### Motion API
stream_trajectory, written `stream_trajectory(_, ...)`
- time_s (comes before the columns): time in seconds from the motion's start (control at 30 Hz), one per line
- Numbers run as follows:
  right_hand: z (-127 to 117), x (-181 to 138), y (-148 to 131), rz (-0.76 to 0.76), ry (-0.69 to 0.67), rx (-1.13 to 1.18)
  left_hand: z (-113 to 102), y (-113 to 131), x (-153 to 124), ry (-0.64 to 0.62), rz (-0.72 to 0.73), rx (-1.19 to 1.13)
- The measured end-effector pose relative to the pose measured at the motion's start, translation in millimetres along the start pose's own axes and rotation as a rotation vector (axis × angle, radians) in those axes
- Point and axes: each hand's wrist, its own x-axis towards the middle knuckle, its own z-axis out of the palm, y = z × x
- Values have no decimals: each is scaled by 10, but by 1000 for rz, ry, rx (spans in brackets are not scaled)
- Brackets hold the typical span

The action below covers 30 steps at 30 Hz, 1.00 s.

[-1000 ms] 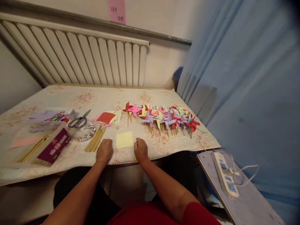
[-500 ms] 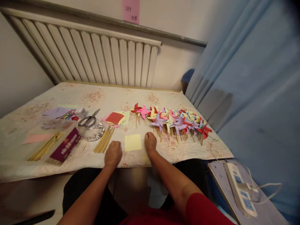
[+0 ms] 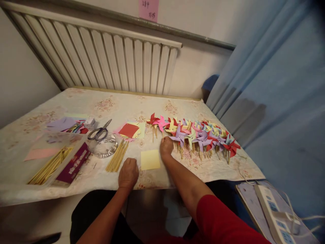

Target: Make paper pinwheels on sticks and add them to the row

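My left hand (image 3: 128,173) rests on the cloth as a loose fist, between a bundle of thin wooden sticks (image 3: 117,156) and a square of yellow paper (image 3: 150,159). Just right of that paper, my right hand (image 3: 167,147) has its fingers curled in. Its knuckles meet the lower end of the stick of a pink paper pinwheel (image 3: 161,123); whether the fingers grip that stick is hidden. Beside the pink one stands a red pinwheel (image 3: 152,119). Many more pinwheels, among them a purple one (image 3: 179,136), crowd the table to the right.
Scissors (image 3: 99,131) lie on a round clear container of shiny pins (image 3: 108,149). Behind the sticks are coloured paper squares (image 3: 129,130). At left, a clear tray holds more sticks (image 3: 50,166) beside a purple box (image 3: 73,163). A power strip (image 3: 274,210) sits lower right.
My right hand has moved forward from beside the yellow paper to the pink pinwheel's stick. The left hand stays beside the paper. The whole view has shifted slightly.
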Motion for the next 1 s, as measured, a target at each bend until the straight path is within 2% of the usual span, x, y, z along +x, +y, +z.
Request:
stream_trajectory(0.13,-19,76,-103,77,-49,-66,13,-7,-3,9,11,-16)
stream_trajectory(0.47,3,162,-177,125,-97,-80,11,-10,-1,37,35,-17)
stream_trajectory(0.83,50,242,-232,179,-77,-84,-3,-7,-11,39,28,-37)
stream_trajectory(1.0,12,203,-229,140,-59,-85,-8,-5,0,30,37,-30)
